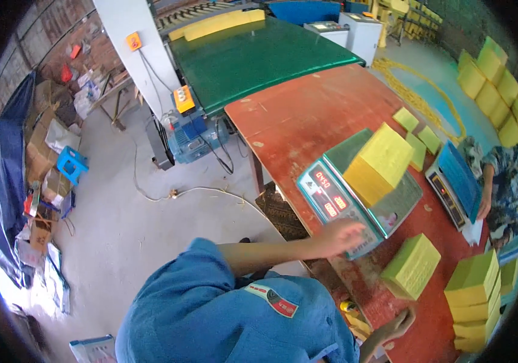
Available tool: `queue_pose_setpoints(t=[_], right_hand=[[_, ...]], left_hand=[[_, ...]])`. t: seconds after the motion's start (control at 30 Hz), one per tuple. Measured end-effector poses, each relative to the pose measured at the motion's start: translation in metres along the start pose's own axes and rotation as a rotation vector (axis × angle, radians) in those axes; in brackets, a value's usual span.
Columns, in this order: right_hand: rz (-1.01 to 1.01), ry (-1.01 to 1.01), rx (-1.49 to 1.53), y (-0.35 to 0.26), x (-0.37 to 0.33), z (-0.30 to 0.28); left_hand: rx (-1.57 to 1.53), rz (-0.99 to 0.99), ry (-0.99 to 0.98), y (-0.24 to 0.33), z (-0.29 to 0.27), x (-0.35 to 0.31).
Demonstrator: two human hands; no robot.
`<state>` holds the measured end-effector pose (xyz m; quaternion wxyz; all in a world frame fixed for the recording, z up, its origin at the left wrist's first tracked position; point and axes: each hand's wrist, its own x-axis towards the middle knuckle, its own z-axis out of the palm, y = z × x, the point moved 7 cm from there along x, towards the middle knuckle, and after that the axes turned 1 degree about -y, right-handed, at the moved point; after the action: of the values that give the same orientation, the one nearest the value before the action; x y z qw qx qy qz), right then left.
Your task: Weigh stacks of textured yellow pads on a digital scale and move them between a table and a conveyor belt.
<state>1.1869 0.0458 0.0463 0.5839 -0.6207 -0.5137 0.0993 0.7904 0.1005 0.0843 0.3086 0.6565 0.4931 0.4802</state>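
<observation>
My left hand (pixel 338 238) reaches across the front of a digital scale (pixel 325 192), over its lower keys. Its fingers look stretched out, slightly blurred, with nothing in them. A large yellow block (pixel 380 163), which looks like stacked sheets, rests tilted on the scale's metal pan (pixel 399 206). Low at the table's near edge is my right hand (pixel 397 325), fingers loosely apart and holding nothing. Between my right hand and the scale lies another yellow block (pixel 413 266). A pile of yellow blocks (pixel 472 290) stands to the right of that hand.
The red tabletop (pixel 307 112) meets a green conveyor belt (pixel 259 57). Small yellow pieces (pixel 416 151) lie behind the scale. At right, a person in camouflage (pixel 507 187) has a hand by a second, blue-topped scale (pixel 455 184). A motor (pixel 197 140) and cable (pixel 210 189) are at left.
</observation>
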Motion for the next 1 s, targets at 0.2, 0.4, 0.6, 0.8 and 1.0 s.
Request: queue_pose_setpoints(t=[0.2,0.4,0.6,0.8,1.0], right_hand=[[0.162,-0.664,0.429,-0.133,-0.121,0.161],[0.011,-1.164,0.53,-0.306,-0.202,0.379],[-0.415,-1.439,0.53,-0.446,-0.315,0.563],[-0.708,-1.31,0.524,-0.538,-0.364,0.681],[-0.975,-1.122,0.425,-0.564,-0.391,0.735]], left_hand=[[0.241,-0.424,0.648,-0.119,-0.286,-0.1],[0.68,-0.22,1.014,-0.115,-0.534,-0.138],[0.851,-0.304,0.893,-0.157,-0.638,-0.132],[0.998,-0.19,0.694,-0.183,-0.664,-0.118],[1.014,-0.216,0.623,-0.198,-0.662,-0.126]])
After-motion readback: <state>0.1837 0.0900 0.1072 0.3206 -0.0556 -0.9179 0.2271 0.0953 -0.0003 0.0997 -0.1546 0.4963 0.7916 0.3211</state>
